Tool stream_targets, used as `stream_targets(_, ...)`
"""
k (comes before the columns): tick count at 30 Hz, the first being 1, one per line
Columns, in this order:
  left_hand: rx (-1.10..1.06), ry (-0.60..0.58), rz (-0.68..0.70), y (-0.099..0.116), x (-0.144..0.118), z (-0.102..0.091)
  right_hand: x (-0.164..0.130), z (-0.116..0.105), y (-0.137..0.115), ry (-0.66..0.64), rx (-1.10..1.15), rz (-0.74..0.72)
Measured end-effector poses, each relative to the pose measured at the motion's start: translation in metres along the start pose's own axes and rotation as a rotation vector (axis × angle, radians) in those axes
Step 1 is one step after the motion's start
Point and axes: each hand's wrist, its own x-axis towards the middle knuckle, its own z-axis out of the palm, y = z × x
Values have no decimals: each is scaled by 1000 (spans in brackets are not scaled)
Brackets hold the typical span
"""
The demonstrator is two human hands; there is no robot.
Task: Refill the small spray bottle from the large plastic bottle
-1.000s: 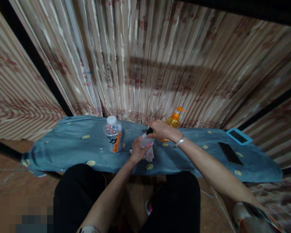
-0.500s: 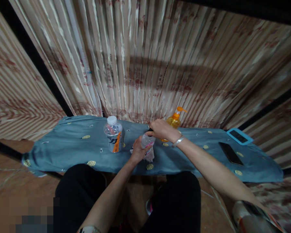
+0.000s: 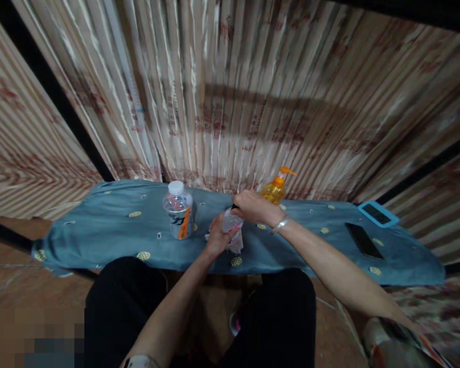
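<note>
My left hand (image 3: 216,237) is wrapped round the body of a small clear bottle (image 3: 232,221) with pink on its label. Over the top of that bottle, the fingers of my right hand (image 3: 250,205) are closed on its dark top (image 3: 234,207), which is mostly hidden by them. A crumpled whitish cloth or tissue (image 3: 236,246) lies under the bottle. Just behind my right hand stands a yellow pump bottle (image 3: 273,192) with an orange pump head. Left of my left hand, a larger clear bottle (image 3: 178,217) with a white cap and an orange-and-grey label stands upright.
A blue-green patterned cloth (image 3: 111,230) covers the narrow table. At its right lie a black phone (image 3: 363,240) and a light-blue-framed device (image 3: 378,213). A pleated curtain (image 3: 222,102) hangs behind, with dark frame bars (image 3: 57,94) on both sides. My knees are below the front edge.
My right hand has shifted very slightly left at the bottle's top, keeping its grip. My left hand still holds the bottle; the whole view has shifted a little.
</note>
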Motion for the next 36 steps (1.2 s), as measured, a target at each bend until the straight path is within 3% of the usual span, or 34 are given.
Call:
stream_targets(4,-13,3,4,2,0,-1,1,3,5,33,78,20)
stream_targets(8,-20,21,3,2,0,-2,-7,18,29,81,221,83)
stream_targets(12,-58,24,-9,-1,0,-1,-18,64,40,95,333,246)
stream_targets(17,-191,11,-75,-3,1,0,-11,136,13,26,440,412)
stream_targets(20,-214,8,-90,-1,2,-4,0,157,2,5,544,446)
stream_targets(24,-194,33,-81,3,4,-12,1,167,8,28,715,475)
stream_targets(30,-197,63,-83,3,8,-17,-31,175,21,196,1046,494)
stream_targets(36,-205,52,-101,4,4,-7,-54,153,25,452,1267,456)
